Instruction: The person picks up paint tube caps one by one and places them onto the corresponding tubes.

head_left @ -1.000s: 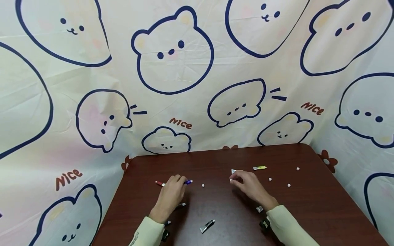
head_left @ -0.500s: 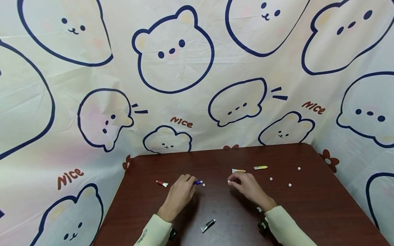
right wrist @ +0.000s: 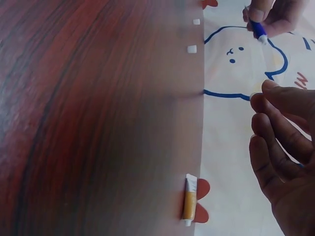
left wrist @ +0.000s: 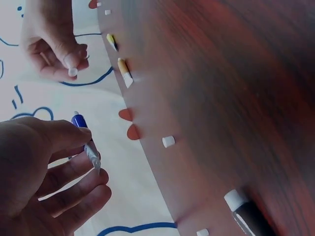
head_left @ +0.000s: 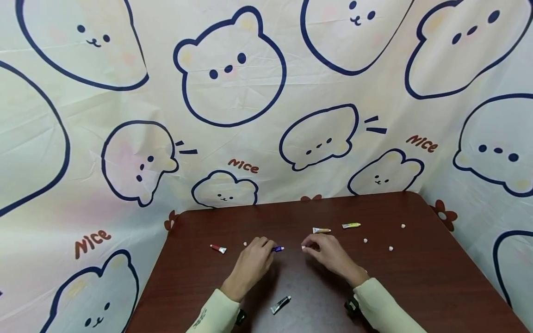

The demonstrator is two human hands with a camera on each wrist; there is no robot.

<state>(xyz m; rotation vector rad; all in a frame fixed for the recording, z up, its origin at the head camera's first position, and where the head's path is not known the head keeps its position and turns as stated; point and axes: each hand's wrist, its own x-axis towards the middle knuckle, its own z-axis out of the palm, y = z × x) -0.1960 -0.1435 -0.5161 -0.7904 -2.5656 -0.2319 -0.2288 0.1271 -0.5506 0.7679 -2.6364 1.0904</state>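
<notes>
Apparently, the step in hand is bringing a tube and a cap together, for the two hands stand opposite each other above the table (head_left: 320,289), not touching, with one piece in each. The left hand (head_left: 251,264) pinches the blue tube (left wrist: 78,121) between thumb and finger around its middle; its silvery flat end sticks out on one side, and its narrow pale nozzle appears bare, pointing toward the other hand. The right hand (head_left: 329,253) holds a small white cap (left wrist: 73,72) between its fingertips, so here the fingers are narrow, and the remaining ones are bent loosely beside it. In the head view, the blue tube is just to the left of this cap, with a gap between them. On the table lie the red tube (head_left: 218,249), the orange tube (head_left: 321,230), the yellow tube (head_left: 351,225) and the black tube (head_left: 281,305), and also several loose white caps, one of them (head_left: 365,240) near the yellow tube. I would judge that the next move calls for lining the hollow of the cap with the nozzle, then pressing and perhaps turning it gently. Because both pieces are so small, a slightly crooked meeting could make the cap slip from the fingertips.
</notes>
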